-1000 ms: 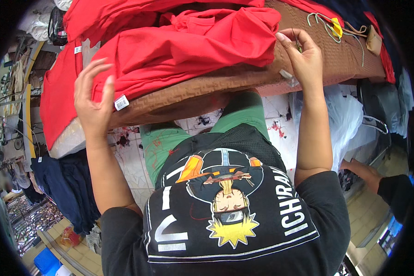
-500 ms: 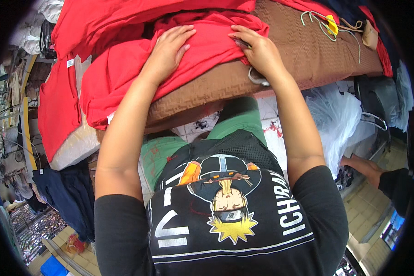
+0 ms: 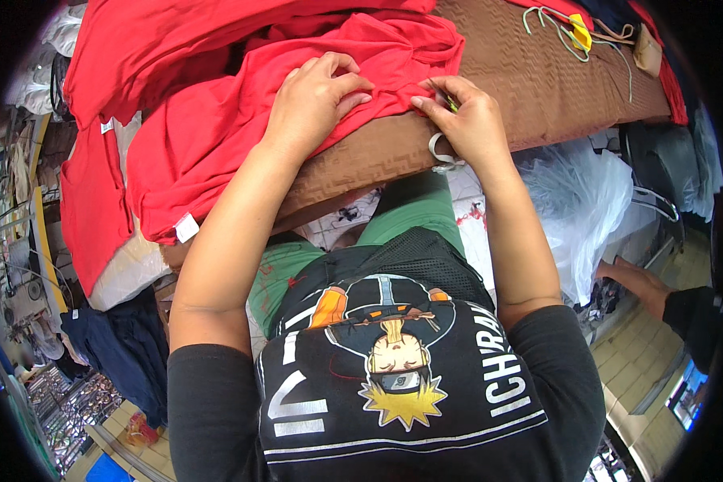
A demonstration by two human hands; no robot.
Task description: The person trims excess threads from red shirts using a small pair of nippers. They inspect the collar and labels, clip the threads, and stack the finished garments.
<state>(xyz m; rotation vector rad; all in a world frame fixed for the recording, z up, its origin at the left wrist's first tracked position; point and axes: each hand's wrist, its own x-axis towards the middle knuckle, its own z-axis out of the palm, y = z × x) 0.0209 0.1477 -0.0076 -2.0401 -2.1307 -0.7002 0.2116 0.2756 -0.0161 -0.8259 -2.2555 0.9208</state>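
A red knit garment lies bunched across the brown padded surface. My left hand rests on it, with thumb and fingertips pinching a fold of the red fabric. Close to its right, my right hand is curled at the garment's edge. Within that palm sits a small tool with a yellow-green part, which looks like thread snips; most of it is hidden by the fingers. A white label shows at the garment's lower left corner.
More red garments are piled behind and to the left. Cords with a yellow tag lie at far right. Clear plastic bags hang at right, near another person's arm. Dark blue cloth hangs at lower left.
My left hand has shifted right and gone from lying flat to pinching the fabric. My right hand has come slightly nearer and curled in. The garment's lower left corner has slid left, exposing more label.
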